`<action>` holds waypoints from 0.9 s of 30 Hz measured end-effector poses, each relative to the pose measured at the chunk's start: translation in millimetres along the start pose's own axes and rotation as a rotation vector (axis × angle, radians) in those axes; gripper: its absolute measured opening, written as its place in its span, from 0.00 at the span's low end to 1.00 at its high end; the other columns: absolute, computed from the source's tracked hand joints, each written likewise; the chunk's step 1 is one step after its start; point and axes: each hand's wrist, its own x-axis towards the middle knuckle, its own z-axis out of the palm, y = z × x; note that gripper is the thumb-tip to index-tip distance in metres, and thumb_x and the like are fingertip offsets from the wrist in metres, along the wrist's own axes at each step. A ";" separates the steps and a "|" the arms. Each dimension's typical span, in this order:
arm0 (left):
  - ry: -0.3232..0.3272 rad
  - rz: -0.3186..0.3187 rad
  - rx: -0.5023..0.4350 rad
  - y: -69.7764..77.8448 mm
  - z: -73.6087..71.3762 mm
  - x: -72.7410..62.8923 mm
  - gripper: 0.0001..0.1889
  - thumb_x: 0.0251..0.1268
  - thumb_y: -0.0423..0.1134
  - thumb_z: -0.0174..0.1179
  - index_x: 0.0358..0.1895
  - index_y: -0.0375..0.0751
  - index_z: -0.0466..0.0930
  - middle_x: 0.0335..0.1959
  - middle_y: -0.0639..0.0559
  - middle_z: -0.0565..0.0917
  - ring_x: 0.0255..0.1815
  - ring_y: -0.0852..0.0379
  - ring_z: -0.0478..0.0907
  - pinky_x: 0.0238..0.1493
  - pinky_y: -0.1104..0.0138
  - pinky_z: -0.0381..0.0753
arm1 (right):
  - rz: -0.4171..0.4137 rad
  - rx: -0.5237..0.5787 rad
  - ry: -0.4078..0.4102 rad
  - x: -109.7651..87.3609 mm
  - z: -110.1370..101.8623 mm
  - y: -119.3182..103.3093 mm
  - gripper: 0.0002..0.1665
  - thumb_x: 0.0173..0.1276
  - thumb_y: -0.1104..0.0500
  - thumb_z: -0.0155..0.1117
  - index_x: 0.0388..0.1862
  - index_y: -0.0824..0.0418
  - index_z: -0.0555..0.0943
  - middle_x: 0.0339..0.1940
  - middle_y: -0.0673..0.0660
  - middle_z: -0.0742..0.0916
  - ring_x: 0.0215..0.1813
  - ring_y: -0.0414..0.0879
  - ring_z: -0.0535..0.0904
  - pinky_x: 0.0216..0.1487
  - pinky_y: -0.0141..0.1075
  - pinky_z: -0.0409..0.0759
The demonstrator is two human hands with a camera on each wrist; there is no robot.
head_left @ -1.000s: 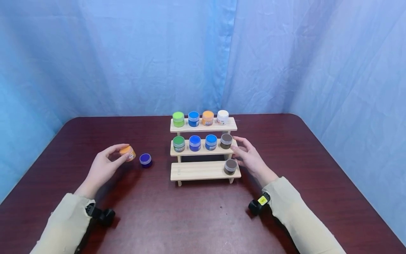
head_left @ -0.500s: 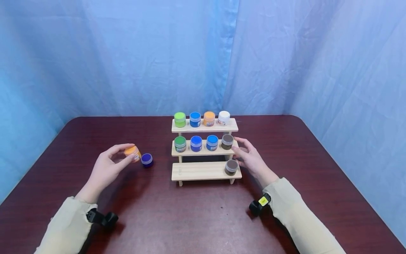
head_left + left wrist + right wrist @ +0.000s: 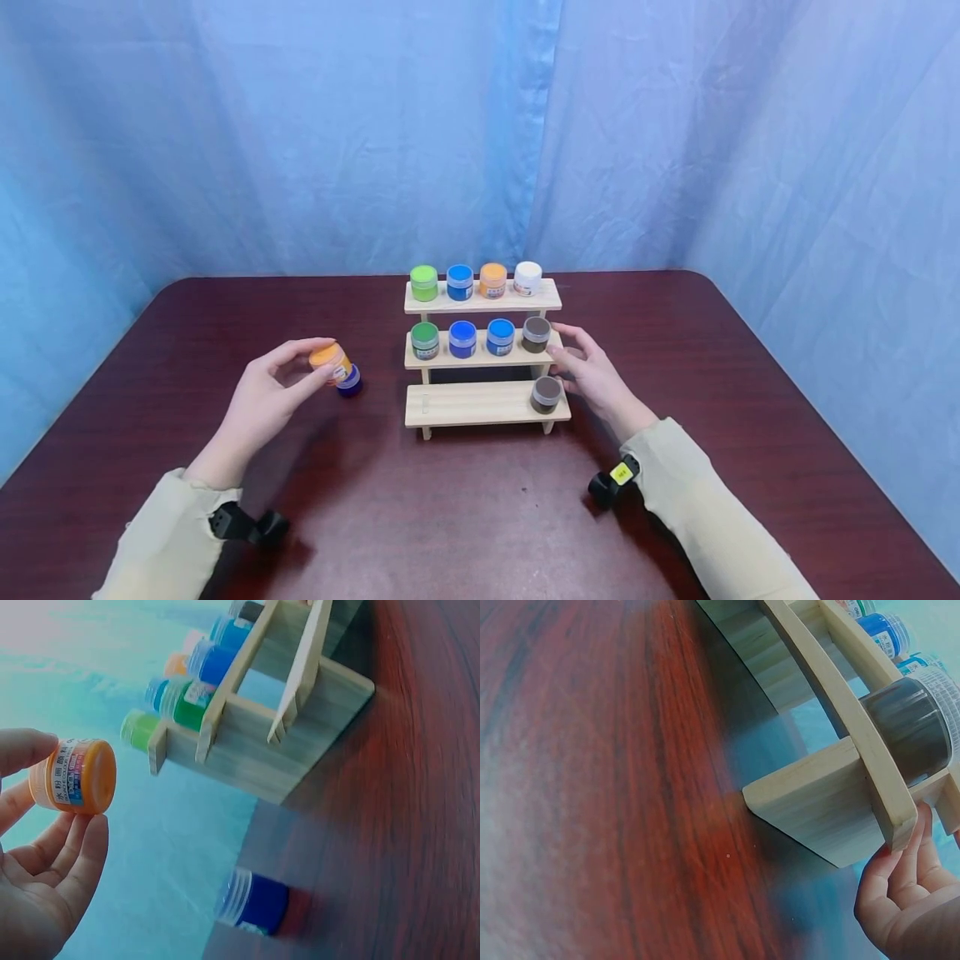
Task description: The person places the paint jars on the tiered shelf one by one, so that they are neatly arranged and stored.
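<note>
My left hand [image 3: 258, 404] pinches an orange paint jar [image 3: 331, 362] between thumb and fingers, above the table. Seen from the left wrist, the orange jar is tipped on its side with its printed label showing. A dark blue paint jar [image 3: 349, 382] stands on the table just behind it, partly covered by the orange jar in the head view. At the right end of the three-tier wooden rack [image 3: 465, 406], my right hand [image 3: 592, 375] grips the shelf ends. In the right wrist view its fingertips [image 3: 896, 851] touch the wood close to a brown jar [image 3: 915, 727].
Light green, blue, orange and white jars line the top shelf [image 3: 480, 306]. Green, two blue and one brown jar [image 3: 536, 334] fill the middle shelf. The bottom shelf bears a brown jar [image 3: 545, 394] at its right end. Blue curtains [image 3: 360, 142] hang behind the table.
My left hand has carried the orange jar to the right, from beside the dark blue jar to overlapping it in view. The right hand stays at the rack.
</note>
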 end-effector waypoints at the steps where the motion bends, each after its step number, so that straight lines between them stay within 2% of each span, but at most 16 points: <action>1: 0.005 0.007 -0.004 1.3 1.7 -0.1 0.19 0.62 0.35 0.62 0.56 0.34 0.76 0.39 0.74 0.79 0.35 0.73 0.80 0.38 0.80 0.78 | 0.000 -0.002 -0.001 0.5 0.0 0.1 0.32 0.73 0.52 0.52 0.73 0.53 0.57 0.58 0.66 0.76 0.43 0.43 0.75 0.44 0.34 0.76; 4: 0.016 0.029 -0.021 5.5 6.5 0.1 0.19 0.62 0.33 0.62 0.56 0.33 0.77 0.40 0.73 0.79 0.36 0.73 0.79 0.39 0.81 0.78 | -0.001 -0.005 -0.005 1.8 -0.1 0.5 0.32 0.73 0.52 0.53 0.73 0.53 0.57 0.59 0.66 0.76 0.43 0.44 0.75 0.44 0.33 0.76; 7: 0.014 0.041 -0.031 10.0 12.2 1.6 0.18 0.62 0.34 0.62 0.55 0.34 0.77 0.42 0.69 0.79 0.37 0.72 0.80 0.39 0.80 0.78 | -0.004 0.001 -0.007 2.6 -0.1 0.8 0.32 0.73 0.52 0.53 0.73 0.53 0.58 0.57 0.66 0.76 0.43 0.43 0.75 0.42 0.33 0.77; 12: -0.020 0.029 -0.060 18.6 25.0 6.8 0.18 0.63 0.36 0.62 0.55 0.36 0.78 0.46 0.51 0.80 0.38 0.70 0.81 0.39 0.77 0.80 | -0.006 0.016 0.006 2.8 -0.2 0.9 0.31 0.73 0.54 0.52 0.73 0.53 0.58 0.54 0.62 0.78 0.41 0.42 0.75 0.39 0.31 0.77; 15: -0.046 0.016 -0.089 23.1 33.2 10.8 0.18 0.63 0.36 0.62 0.56 0.36 0.77 0.47 0.43 0.80 0.37 0.67 0.82 0.35 0.75 0.80 | -0.003 0.024 0.007 2.3 0.0 1.9 0.31 0.73 0.54 0.52 0.73 0.53 0.58 0.53 0.61 0.78 0.41 0.42 0.75 0.39 0.32 0.77; 20: -0.069 0.016 -0.126 30.8 50.7 16.9 0.19 0.62 0.36 0.63 0.56 0.37 0.77 0.48 0.43 0.80 0.38 0.65 0.82 0.39 0.74 0.82 | -0.002 0.018 -0.002 2.4 0.1 1.4 0.32 0.73 0.53 0.52 0.73 0.53 0.57 0.53 0.61 0.77 0.41 0.43 0.74 0.41 0.32 0.77; 22: -0.084 0.026 -0.146 34.8 59.5 19.1 0.19 0.62 0.36 0.63 0.56 0.38 0.77 0.50 0.44 0.80 0.40 0.64 0.81 0.44 0.73 0.82 | -0.003 0.015 -0.004 3.0 0.4 0.8 0.32 0.73 0.53 0.52 0.73 0.53 0.57 0.53 0.61 0.76 0.41 0.43 0.74 0.40 0.32 0.76; 27: -0.136 0.058 -0.208 47.3 80.2 22.4 0.19 0.63 0.35 0.62 0.57 0.38 0.77 0.51 0.45 0.79 0.46 0.58 0.80 0.47 0.68 0.82 | 0.002 0.017 -0.005 3.4 1.7 -0.7 0.32 0.73 0.52 0.52 0.73 0.53 0.57 0.55 0.63 0.76 0.42 0.44 0.74 0.40 0.32 0.76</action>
